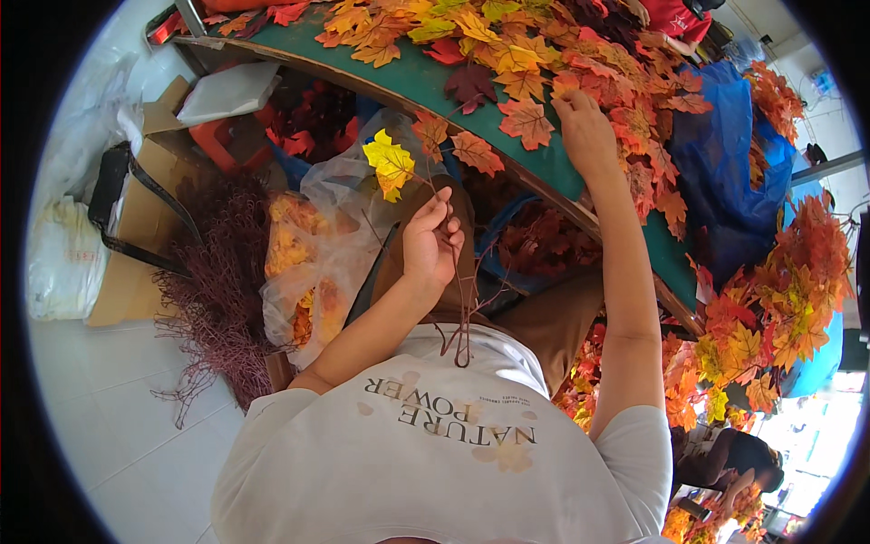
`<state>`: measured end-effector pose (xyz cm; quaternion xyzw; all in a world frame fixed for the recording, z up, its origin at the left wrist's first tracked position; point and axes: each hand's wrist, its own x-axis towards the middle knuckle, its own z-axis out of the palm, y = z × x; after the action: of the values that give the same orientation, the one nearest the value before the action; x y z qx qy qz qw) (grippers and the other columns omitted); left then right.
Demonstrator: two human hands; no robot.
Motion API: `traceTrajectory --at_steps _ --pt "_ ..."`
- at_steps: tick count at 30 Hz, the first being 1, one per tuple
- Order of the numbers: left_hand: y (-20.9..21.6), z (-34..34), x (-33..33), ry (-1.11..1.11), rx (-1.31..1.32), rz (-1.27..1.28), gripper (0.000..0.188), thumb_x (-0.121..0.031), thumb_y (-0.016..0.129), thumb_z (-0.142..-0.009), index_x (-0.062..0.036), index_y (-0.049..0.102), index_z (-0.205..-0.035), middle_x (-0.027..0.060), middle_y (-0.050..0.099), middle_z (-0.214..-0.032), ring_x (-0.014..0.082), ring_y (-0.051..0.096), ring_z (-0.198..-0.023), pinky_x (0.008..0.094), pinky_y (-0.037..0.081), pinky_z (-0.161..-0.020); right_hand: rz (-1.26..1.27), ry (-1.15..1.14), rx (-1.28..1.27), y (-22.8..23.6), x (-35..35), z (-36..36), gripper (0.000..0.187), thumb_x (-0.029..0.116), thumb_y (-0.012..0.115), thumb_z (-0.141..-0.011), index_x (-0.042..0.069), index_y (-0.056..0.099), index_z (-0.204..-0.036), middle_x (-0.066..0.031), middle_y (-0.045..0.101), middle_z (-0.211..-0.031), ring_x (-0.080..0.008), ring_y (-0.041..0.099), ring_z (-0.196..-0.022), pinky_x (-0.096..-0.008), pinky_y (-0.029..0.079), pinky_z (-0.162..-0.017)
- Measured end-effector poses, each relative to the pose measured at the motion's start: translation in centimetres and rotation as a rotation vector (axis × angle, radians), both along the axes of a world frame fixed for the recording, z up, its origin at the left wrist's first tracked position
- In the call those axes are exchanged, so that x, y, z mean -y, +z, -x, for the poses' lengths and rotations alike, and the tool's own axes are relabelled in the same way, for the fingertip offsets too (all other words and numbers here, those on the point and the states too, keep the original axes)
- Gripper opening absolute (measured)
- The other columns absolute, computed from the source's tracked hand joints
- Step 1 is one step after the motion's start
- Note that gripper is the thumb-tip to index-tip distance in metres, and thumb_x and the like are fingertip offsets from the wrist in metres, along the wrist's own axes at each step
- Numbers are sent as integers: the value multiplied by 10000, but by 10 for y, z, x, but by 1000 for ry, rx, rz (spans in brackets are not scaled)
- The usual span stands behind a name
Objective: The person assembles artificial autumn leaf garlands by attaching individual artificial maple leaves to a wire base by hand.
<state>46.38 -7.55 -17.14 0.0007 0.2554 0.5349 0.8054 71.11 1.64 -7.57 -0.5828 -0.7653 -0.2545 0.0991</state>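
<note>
My left hand (433,238) is closed round the thin brown stem of an artificial branch (465,313), held above my lap. A yellow maple leaf (390,165) is on the branch, and two orange leaves (476,153) show near its upper end. Bare twigs fan out below the hand, and the stem ends in a bent hook near my shirt. Across the green table, my right hand (584,131) has its fingers bent together at the edge of a heap of artificial maple leaves (580,63), pinching at an orange leaf. Its fingertips are partly hidden.
Bundles of bare purple-brown twigs (222,281) stand at the left beside a clear plastic bag (335,208) of orange leaves. A cardboard box (136,245) is farther left. Blue plastic sheeting (711,172) and leafy branches (779,308) are at the right. Other people work nearby.
</note>
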Motion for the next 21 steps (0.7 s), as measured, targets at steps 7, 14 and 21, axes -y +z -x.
traceTrajectory --at_steps 7,14,21 --pt "24 3 9 42 9 -304 246 -43 545 -875 -65 574 -1118 -8 532 -865 74 452 -636 190 371 -510 172 -1 -85 17 -9 1 229 56 566 -824 75 633 -1043 -88 588 -1029 -276 569 -989 -384 507 -771" --pt "37 11 3 102 27 -391 255 -56 540 -905 -128 567 -1148 -8 511 -918 68 442 -663 167 365 -512 190 10 -71 9 -9 3 168 50 561 -775 91 670 -897 -101 562 -1009 -262 564 -992 -363 529 -743" --pt "34 8 1 96 39 -405 240 -55 571 -890 -120 594 -1119 -17 569 -908 75 469 -690 173 375 -520 127 -66 8 12 -5 4 218 58 580 -770 103 653 -970 -101 512 -961 -251 554 -972 -355 527 -694"
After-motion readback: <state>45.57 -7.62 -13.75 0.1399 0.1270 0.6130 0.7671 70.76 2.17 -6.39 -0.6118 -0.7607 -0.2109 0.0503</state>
